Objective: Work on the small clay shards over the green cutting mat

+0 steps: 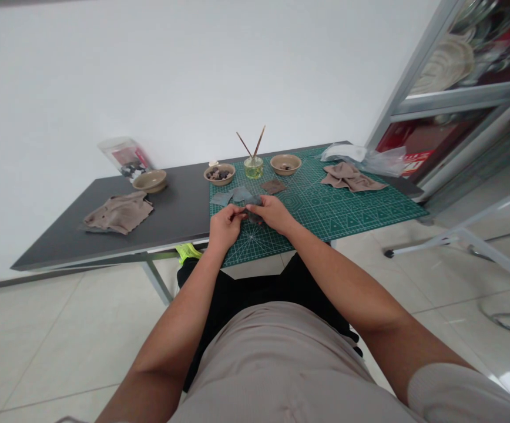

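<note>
My right hand (272,212) is closed on a dark grey piece of sandpaper (254,216) over the green cutting mat (325,205). Close against it, my left hand (227,226) is pinched at the sandpaper's left edge; whatever small thing its fingertips hold is hidden. Just beyond my hands lie blue-grey sandpaper pieces (239,194) and a brown sandpaper piece (274,187). Behind these stand a bowl of dark brown lumps (220,174), a glass jar of yellowish liquid (254,168) with two thin brushes in it, and a bowl (285,165) with a few small dark bits.
On the dark table (180,205) to the left are a crumpled brown cloth (120,212), another bowl (150,181) and a clear plastic package (125,157). A second cloth (352,177) and a plastic bag (369,157) lie at the mat's right. A white wall stands behind.
</note>
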A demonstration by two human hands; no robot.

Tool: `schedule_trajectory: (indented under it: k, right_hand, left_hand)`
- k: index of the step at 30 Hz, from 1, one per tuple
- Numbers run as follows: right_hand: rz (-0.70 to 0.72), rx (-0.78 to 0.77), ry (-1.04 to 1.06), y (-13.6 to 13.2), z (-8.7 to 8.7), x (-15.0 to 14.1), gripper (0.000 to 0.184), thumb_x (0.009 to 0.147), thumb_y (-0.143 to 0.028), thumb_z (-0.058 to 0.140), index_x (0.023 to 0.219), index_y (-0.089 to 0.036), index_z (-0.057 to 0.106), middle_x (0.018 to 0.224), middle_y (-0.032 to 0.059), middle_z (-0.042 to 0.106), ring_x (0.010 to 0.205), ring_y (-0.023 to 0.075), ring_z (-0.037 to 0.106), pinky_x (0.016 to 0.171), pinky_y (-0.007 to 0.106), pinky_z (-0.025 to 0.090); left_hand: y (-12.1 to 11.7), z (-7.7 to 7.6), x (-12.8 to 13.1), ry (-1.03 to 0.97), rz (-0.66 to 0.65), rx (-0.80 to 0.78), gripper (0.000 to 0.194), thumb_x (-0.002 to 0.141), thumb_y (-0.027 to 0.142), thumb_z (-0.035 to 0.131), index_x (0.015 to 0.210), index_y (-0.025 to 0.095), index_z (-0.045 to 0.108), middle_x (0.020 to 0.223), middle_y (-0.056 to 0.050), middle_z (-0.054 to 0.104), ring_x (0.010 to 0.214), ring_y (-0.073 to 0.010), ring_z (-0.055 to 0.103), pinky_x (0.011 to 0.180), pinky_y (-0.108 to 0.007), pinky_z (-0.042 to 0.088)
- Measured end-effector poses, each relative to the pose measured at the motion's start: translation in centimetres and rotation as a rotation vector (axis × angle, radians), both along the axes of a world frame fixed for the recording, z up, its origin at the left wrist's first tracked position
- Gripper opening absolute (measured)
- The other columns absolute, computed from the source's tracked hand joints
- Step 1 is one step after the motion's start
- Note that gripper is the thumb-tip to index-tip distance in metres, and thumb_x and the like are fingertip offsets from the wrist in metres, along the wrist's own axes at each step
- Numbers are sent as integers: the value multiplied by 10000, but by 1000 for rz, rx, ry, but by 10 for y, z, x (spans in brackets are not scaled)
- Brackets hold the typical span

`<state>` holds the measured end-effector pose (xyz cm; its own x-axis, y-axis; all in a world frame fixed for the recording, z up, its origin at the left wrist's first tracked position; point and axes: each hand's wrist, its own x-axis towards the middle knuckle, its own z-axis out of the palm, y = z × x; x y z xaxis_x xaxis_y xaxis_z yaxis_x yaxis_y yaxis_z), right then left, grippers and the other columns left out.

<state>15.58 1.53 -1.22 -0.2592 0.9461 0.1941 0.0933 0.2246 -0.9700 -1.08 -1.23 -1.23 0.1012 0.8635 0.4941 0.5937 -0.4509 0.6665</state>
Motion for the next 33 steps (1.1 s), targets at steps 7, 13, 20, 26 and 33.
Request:
schedule_trajectory:
  k: [7,13,20,26,33]
  right_hand:
    - [-10,10,-41,-2,1,0,121,843,-302,590,858,-184,566,598,-40,566,475,81,487,415,182,383]
    - [59,-28,-9,-2,2,1,68,803,-194,612,864,-169,599,634,-30,606,515,87,536,445,184,448]
    - [115,-142,134,-2,7,2,92,772,-194,651,838,-135,627,678,8,658,566,113,609,466,204,501]
    - [80,-107,116,-1,5,1,114,768,-229,658,822,-136,620,640,-7,631,531,102,576,444,198,495]
    - [52,-80,76,0,2,0,156,783,-294,662,832,-152,618,612,-23,609,510,94,552,439,194,482]
  left_hand:
    - [1,-3,2,-48,50,-39,80,826,227,617,858,200,686,763,9,710,698,-148,635,684,-256,474]
    - [4,-7,0,-79,59,-54,116,827,241,625,916,207,692,807,5,722,712,-148,643,698,-257,486]
    - [4,-7,-1,-63,35,-43,97,813,208,626,871,208,704,798,12,725,725,-151,648,700,-260,479]
    - [3,-2,1,-32,25,-10,113,801,164,612,825,207,714,823,8,739,784,-164,666,756,-274,495]
    - [1,-1,1,-74,44,-41,122,800,181,609,830,214,723,813,12,738,759,-163,658,750,-276,492]
